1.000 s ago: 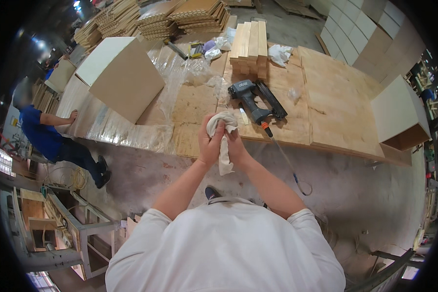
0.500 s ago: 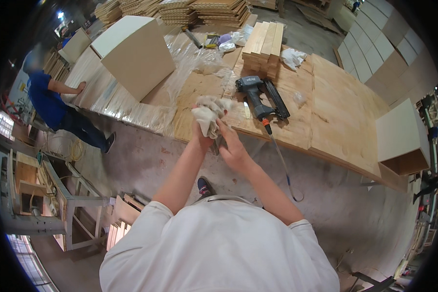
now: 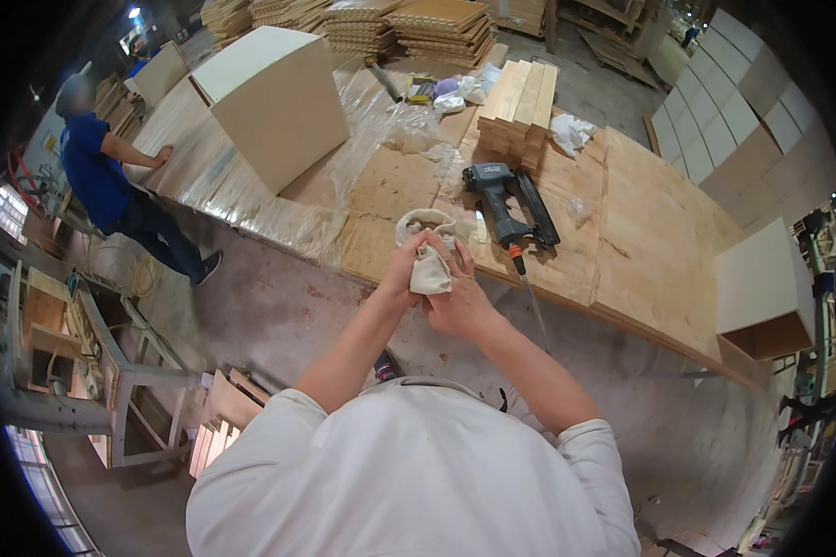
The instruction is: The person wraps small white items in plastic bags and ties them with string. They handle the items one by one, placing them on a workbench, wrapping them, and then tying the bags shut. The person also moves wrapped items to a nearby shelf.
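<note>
Both my hands grip a bunched off-white cloth (image 3: pixel 430 272), which looks like a work glove, just off the near edge of the wooden worktable (image 3: pixel 659 241). My left hand (image 3: pixel 402 271) is closed on its left side. From the right, my right hand (image 3: pixel 460 302) holds it with bent fingers. The cloth's upper end forms a loose rounded opening; part of it is hidden by my fingers. Beyond my right hand, a black and grey nail gun (image 3: pixel 503 202) lies on the table, its air hose (image 3: pixel 534 311) hanging over the edge.
A pale box (image 3: pixel 283 116) stands on plastic film at left, near a person in blue (image 3: pixel 93 172). Stacked wood strips (image 3: pixel 511 116) lie behind the nail gun. An open white box (image 3: pixel 762 278) sits at the right end. A metal-framed stand (image 3: pixel 125 390) is at lower left.
Both hands have shifted slightly right and drawn closer together around the cloth. The cloth has turned and now hangs between my fingers. The person in blue remains at the table.
</note>
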Demonstrator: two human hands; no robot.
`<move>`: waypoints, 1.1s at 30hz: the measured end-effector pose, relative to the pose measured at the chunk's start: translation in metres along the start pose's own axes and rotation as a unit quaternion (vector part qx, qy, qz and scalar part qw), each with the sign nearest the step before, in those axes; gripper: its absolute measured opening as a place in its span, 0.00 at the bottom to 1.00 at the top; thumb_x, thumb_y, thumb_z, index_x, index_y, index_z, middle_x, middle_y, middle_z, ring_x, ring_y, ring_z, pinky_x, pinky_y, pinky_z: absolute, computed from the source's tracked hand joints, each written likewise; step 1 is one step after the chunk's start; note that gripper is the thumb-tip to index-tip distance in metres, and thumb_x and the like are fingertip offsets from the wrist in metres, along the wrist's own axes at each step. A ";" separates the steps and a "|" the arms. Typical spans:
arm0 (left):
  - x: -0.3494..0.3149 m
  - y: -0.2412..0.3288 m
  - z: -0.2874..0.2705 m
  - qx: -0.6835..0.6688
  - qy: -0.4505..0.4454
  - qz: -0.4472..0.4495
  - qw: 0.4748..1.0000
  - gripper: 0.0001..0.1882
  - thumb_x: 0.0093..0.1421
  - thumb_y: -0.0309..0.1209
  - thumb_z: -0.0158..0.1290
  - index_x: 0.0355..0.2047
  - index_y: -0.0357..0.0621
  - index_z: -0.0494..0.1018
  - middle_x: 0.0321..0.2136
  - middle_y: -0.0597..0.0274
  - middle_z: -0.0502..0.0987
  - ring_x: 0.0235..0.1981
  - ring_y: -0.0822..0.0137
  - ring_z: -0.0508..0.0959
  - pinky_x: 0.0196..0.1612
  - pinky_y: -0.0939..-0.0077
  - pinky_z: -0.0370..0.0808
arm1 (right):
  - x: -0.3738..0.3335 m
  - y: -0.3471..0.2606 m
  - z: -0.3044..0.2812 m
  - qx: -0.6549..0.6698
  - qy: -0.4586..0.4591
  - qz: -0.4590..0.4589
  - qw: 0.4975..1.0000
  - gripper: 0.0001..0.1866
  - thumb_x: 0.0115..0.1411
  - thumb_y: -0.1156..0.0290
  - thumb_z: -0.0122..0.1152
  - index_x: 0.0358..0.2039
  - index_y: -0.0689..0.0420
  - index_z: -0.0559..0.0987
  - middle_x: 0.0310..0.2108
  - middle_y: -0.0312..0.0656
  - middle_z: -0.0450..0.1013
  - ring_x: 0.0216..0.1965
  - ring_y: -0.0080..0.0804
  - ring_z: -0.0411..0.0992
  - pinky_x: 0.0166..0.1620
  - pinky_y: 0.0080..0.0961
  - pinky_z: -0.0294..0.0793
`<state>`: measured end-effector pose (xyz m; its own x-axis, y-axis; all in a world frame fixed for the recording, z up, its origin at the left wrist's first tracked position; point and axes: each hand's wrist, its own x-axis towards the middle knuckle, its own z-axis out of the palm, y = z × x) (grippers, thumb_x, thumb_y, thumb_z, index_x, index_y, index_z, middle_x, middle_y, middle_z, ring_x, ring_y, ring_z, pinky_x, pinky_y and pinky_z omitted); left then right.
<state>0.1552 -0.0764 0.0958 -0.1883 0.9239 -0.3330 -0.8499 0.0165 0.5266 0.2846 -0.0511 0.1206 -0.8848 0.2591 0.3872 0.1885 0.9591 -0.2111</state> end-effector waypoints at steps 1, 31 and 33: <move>0.000 0.005 0.000 -0.005 -0.018 -0.002 1.000 0.19 0.62 0.45 0.44 0.45 0.45 0.68 0.36 0.59 0.75 0.37 0.63 0.77 0.39 0.67 0.76 | 0.002 -0.001 -0.003 0.003 0.018 -0.020 1.000 0.29 0.43 0.70 0.55 0.51 0.58 0.68 0.60 0.49 0.55 0.67 0.42 0.37 0.62 0.51 0.38; -0.015 0.077 -0.018 0.071 -0.106 0.013 0.992 0.32 0.63 0.58 0.27 0.55 0.48 0.61 0.47 0.62 0.71 0.46 0.65 0.73 0.50 0.67 0.70 | 0.035 0.009 0.027 0.829 0.100 0.337 0.434 0.26 0.58 0.65 0.52 0.56 0.55 0.61 0.51 0.39 0.66 0.49 0.28 0.65 0.47 0.30 0.68; -0.011 0.054 -0.017 0.147 -0.074 -0.003 0.986 0.31 0.64 0.57 0.28 0.54 0.48 0.62 0.47 0.62 0.71 0.46 0.66 0.73 0.51 0.68 0.69 | 0.039 0.011 0.050 0.761 0.148 0.351 0.524 0.22 0.60 0.65 0.51 0.53 0.58 0.64 0.45 0.37 0.68 0.43 0.22 0.67 0.43 0.21 0.68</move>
<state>0.1036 -0.0922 0.1148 -0.0912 0.9690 -0.2294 -0.6668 0.1117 0.7368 0.2309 -0.0366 0.0887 -0.6770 0.7108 -0.1911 -0.3351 -0.5288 -0.7798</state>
